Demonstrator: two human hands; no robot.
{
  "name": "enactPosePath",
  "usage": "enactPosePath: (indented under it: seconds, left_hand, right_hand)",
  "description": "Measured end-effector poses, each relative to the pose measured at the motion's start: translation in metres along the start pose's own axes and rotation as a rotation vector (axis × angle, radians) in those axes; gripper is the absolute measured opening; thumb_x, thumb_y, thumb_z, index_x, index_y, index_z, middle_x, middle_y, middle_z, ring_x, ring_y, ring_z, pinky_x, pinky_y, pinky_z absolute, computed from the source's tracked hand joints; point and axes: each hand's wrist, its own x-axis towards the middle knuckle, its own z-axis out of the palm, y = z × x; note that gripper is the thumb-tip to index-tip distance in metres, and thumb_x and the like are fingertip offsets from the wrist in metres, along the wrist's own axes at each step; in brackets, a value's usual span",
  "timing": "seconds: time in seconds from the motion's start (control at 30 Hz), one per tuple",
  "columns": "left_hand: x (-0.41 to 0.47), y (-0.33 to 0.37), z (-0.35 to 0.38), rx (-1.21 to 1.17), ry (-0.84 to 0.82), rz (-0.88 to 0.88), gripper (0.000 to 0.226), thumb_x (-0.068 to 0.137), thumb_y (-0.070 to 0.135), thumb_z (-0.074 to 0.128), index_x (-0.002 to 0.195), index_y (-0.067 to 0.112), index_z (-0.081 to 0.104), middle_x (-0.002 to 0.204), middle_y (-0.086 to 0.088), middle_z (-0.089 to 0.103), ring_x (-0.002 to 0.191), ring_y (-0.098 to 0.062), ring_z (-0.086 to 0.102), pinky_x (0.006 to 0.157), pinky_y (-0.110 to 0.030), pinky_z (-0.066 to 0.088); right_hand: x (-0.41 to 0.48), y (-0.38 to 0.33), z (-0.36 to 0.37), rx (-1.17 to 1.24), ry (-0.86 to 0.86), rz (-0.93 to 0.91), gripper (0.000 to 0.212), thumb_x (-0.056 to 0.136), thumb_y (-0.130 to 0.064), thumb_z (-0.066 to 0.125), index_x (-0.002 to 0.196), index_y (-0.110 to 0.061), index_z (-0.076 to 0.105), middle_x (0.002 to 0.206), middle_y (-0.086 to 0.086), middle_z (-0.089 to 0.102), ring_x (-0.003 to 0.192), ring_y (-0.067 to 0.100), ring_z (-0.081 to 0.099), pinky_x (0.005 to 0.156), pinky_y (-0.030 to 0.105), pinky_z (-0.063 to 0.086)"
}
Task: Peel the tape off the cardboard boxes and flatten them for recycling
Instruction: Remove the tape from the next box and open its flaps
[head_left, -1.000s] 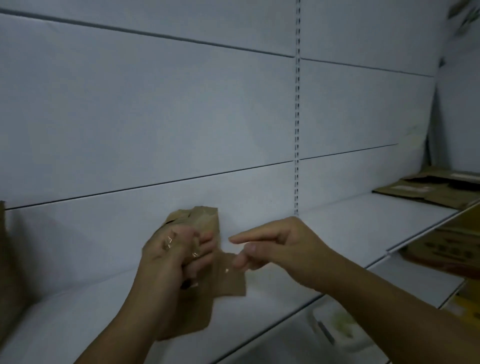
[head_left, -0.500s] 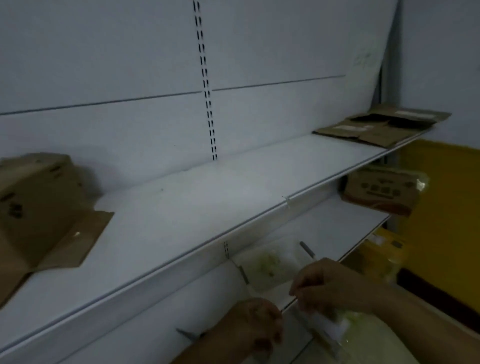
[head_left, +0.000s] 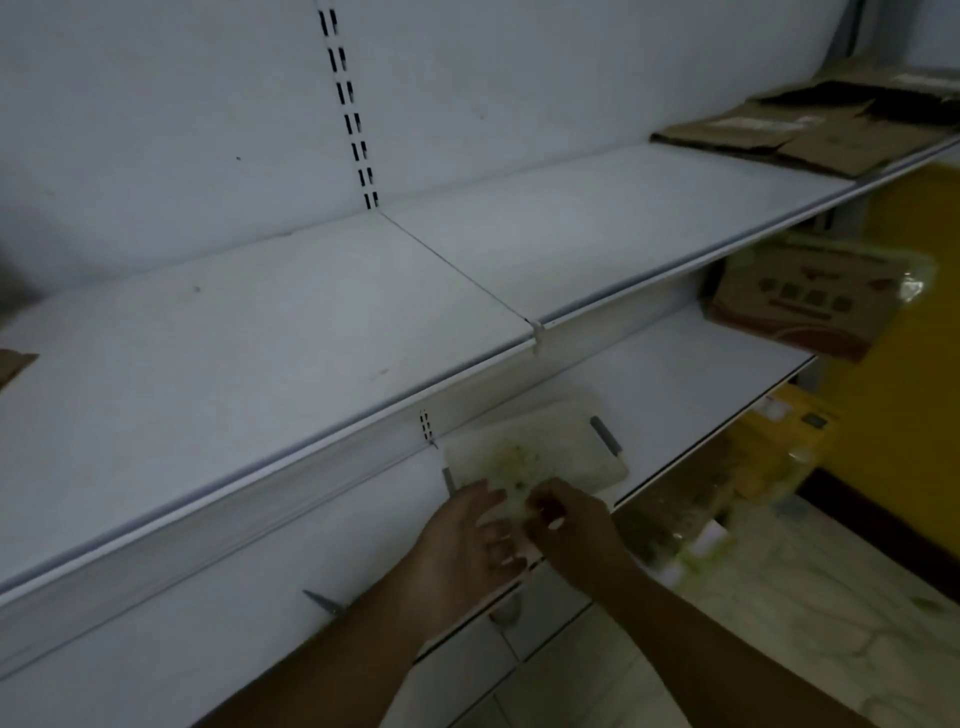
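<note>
Work at the lower shelf (head_left: 691, 374), leaving the flattened cardboard boxes (head_left: 810, 135) far right on the upper shelf (head_left: 311, 322). Aim over the pale tray (head_left: 571, 431). Keep left hand (head_left: 467, 540) spread and slack; with right hand (head_left: 569, 519) pinching the tape scrap (head_left: 556, 524), wipe off firmly, as probably clingy.

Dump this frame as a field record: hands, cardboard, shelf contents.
left hand: fingers spread, holding nothing, above front of lower shelf
right hand: fingers curled beside the left hand's fingers; whether they pinch anything is unclear
flattened cardboard: lying on upper shelf, far right
printed box: lower shelf, right end
pale tray: lower shelf, just beyond both hands, greenish scraps on it
cardboard corner: upper shelf, left frame edge
</note>
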Motion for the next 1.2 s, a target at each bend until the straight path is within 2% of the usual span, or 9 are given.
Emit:
enactPosePath:
  seconds: [0.1,0.2,0.3,0.4,0.47,0.6,0.8,1.0,1.2]
  left_hand:
    - [0.017,0.019,-0.015,0.443,0.122,0.094,0.042,0.089,0.032,0.063,0.127,0.019,0.053,0.124,-0.006,0.056,0.114,-0.021,0.055,0.096,-0.037,0.047]
    - [0.037,0.035,-0.03,0.851,0.29,0.197,0.031,0.09,0.022,0.062,0.121,0.016,0.059,0.125,-0.006,0.058,0.097,-0.015,0.058,0.08,-0.02,0.048]
    - [0.045,0.043,-0.039,0.912,0.228,0.21,0.025,0.086,0.01,0.066,0.11,0.007,0.063,0.109,-0.01,0.06,0.076,-0.014,0.057,0.054,-0.013,0.048]
    - [0.048,0.043,-0.047,1.036,0.178,0.232,0.025,0.064,0.026,0.065,0.088,0.02,0.065,0.104,-0.014,0.062,0.09,-0.027,0.061,0.085,-0.04,0.055]
    - [0.048,0.041,-0.052,1.047,0.161,0.224,0.023,0.061,0.03,0.06,0.083,0.025,0.063,0.095,-0.013,0.064,0.092,-0.03,0.061,0.09,-0.048,0.051]
    - [0.041,0.035,-0.063,1.147,0.146,0.222,0.009,0.079,0.026,0.062,0.088,0.026,0.061,0.098,-0.011,0.066,0.092,-0.027,0.064,0.088,-0.039,0.052]
    - [0.035,0.036,-0.077,1.247,0.184,0.272,0.006,0.085,0.027,0.059,0.087,0.032,0.059,0.1,-0.01,0.066,0.095,-0.028,0.065,0.086,-0.038,0.053]
    - [0.029,0.031,-0.083,1.383,0.206,0.331,0.017,0.094,0.021,0.054,0.109,0.02,0.062,0.089,-0.002,0.063,0.082,-0.015,0.061,0.075,-0.025,0.051]
    - [0.018,0.033,-0.09,1.445,0.202,0.377,0.017,0.094,0.022,0.054,0.109,0.021,0.063,0.094,-0.002,0.064,0.078,-0.009,0.058,0.07,-0.018,0.047]
  right_hand:
    - [0.044,0.027,-0.013,-0.014,0.139,0.141,0.012,0.087,-0.005,0.059,0.097,-0.009,0.062,0.088,0.001,0.059,0.08,0.018,0.056,0.055,0.008,0.035]
    - [0.083,0.039,-0.016,-0.013,0.192,0.196,0.025,0.09,-0.012,0.059,0.115,-0.009,0.059,0.105,0.001,0.056,0.097,0.016,0.055,0.065,0.01,0.031]
    - [0.112,0.038,-0.001,-0.039,0.051,0.154,0.042,0.092,-0.019,0.057,0.133,-0.016,0.047,0.133,-0.004,0.045,0.108,0.014,0.054,0.082,0.015,0.041]
    - [0.13,0.046,0.026,-0.26,-0.098,0.049,0.035,0.098,-0.021,0.044,0.13,-0.008,0.052,0.137,0.008,0.047,0.117,0.024,0.052,0.099,0.03,0.039]
    - [0.137,0.047,0.037,-0.385,-0.113,0.064,0.031,0.1,-0.023,0.038,0.118,-0.007,0.057,0.12,0.013,0.058,0.107,0.029,0.056,0.09,0.032,0.043]
    - [0.144,0.049,0.046,-0.451,-0.121,0.148,0.017,0.095,-0.023,0.049,0.107,-0.011,0.052,0.096,0.012,0.065,0.081,0.028,0.061,0.067,0.033,0.051]
    - [0.143,0.053,0.072,-0.456,-0.258,0.163,0.039,0.082,-0.041,0.062,0.107,-0.012,0.055,0.106,0.008,0.059,0.095,0.023,0.059,0.085,0.034,0.051]
    - [0.136,0.055,0.087,-0.682,-0.539,0.121,0.082,0.076,-0.062,0.061,0.139,-0.015,0.039,0.131,0.01,0.051,0.117,0.027,0.052,0.098,0.038,0.044]
    - [0.131,0.049,0.077,-0.435,-0.522,0.222,0.112,0.06,-0.043,0.084,0.144,-0.016,0.015,0.137,0.011,0.041,0.125,0.031,0.045,0.103,0.044,0.04]
